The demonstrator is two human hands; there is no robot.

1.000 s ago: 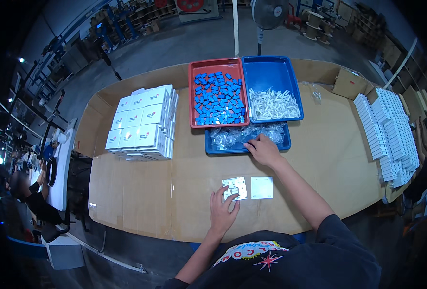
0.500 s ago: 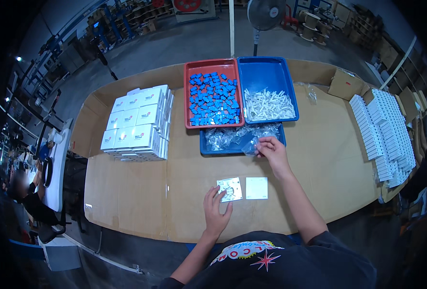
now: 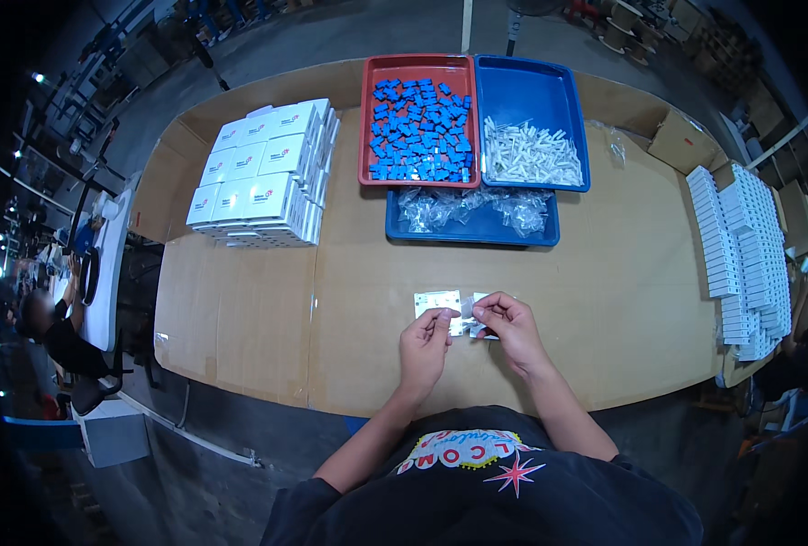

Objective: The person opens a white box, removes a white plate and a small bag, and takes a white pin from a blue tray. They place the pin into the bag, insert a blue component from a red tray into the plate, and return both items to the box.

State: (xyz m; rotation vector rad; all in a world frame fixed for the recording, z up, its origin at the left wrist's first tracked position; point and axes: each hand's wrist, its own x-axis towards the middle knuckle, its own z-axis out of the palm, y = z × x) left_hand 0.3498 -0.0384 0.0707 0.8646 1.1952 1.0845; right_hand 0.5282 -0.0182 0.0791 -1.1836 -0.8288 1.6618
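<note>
My right hand [image 3: 515, 337] pinches a small clear plastic bag [image 3: 467, 309] between thumb and fingers over the near middle of the table. My left hand [image 3: 426, 350] is closed too, its thumb and fingertips at the bag's left edge. What the bag contains is too small to make out. Under my left fingers lies a white square plate [image 3: 434, 299] with moulded details. A second, plain white square [image 3: 504, 297] lies beside it, mostly covered by my right hand.
Beyond my hands a blue tray [image 3: 472, 238] holds clear bags. Behind it stand a red tray [image 3: 365, 136] of blue parts and a blue tray [image 3: 527, 86] of white pieces. White boxes [image 3: 258, 182] are stacked left, white parts [image 3: 741, 255] right. A person [image 3: 62, 341] sits far left.
My right hand has brought a clear bag from the near blue tray back over the white squares. My left hand has left the plate and closed at the bag. The view has shifted.
</note>
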